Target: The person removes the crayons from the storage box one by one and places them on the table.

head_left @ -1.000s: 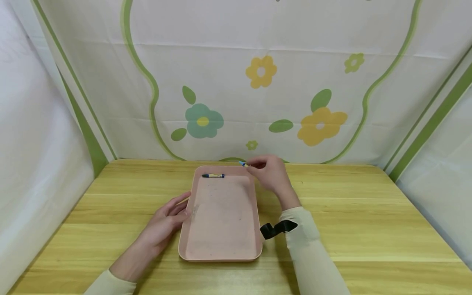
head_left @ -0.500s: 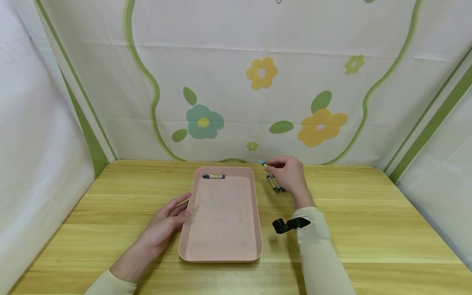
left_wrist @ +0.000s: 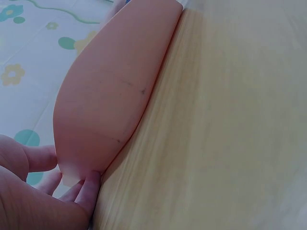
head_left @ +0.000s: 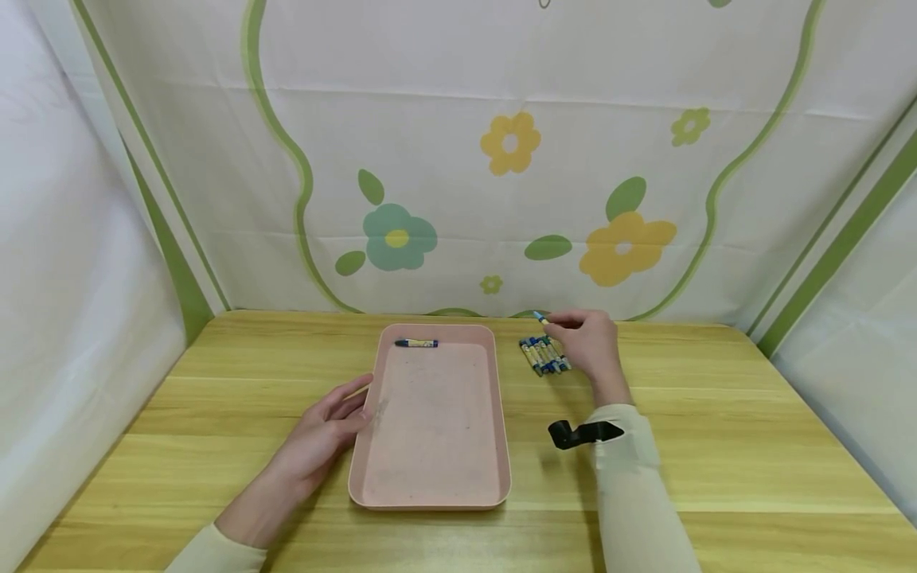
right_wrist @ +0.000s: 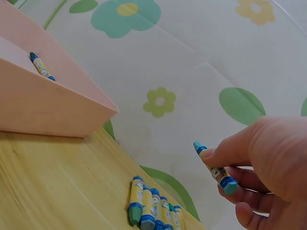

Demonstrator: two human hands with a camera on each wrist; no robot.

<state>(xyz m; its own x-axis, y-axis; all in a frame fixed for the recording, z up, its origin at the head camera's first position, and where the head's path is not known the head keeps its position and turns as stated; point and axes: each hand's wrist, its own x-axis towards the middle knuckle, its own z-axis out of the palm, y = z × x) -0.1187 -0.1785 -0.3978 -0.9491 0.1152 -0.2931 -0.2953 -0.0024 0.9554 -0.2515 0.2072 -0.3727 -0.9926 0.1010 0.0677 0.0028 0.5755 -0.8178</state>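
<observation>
In the head view, my left hand (head_left: 325,434) lies along the left side of a pink tray (head_left: 430,503), fingers fairly straight and tips at its rim and outer wall. The left wrist view shows those fingertips against the tray wall (left_wrist: 105,96). My right hand (head_left: 589,342) pinches a light-blue crayon (right_wrist: 216,167) between thumb and fingers, blue tip up and to the left. It hovers over a row of several crayons (head_left: 539,355) on the table, right of the tray. A dark crayon (head_left: 417,343) lies crosswise at the tray's far end.
The wooden table (head_left: 702,446) ends at a white flowered cloth backdrop (head_left: 444,159), with white cloth sides left and right. A black strap mount (head_left: 583,434) sticks out from my right wrist.
My right hand has moved right with the light-blue crayon, from over the tray's far right corner to above the crayon row, which has come into view. My left hand and the tray stay put.
</observation>
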